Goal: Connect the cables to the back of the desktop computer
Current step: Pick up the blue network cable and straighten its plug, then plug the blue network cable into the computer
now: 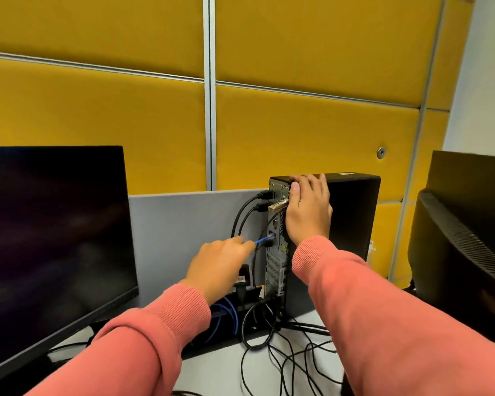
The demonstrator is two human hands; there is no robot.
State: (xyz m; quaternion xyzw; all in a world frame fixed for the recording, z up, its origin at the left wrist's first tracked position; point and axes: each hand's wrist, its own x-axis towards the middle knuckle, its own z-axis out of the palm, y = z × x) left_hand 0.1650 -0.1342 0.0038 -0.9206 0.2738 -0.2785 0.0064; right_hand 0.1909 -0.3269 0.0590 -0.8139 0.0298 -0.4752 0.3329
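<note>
My left hand has its fingers pinched together on the blue cable, its plug right at a port midway down the computer's rear panel. My right hand lies flat, fingers spread apart, against the upper side of the desktop computer, which stands upright near the bench's back edge. Two black cables are plugged in higher up.
</note>
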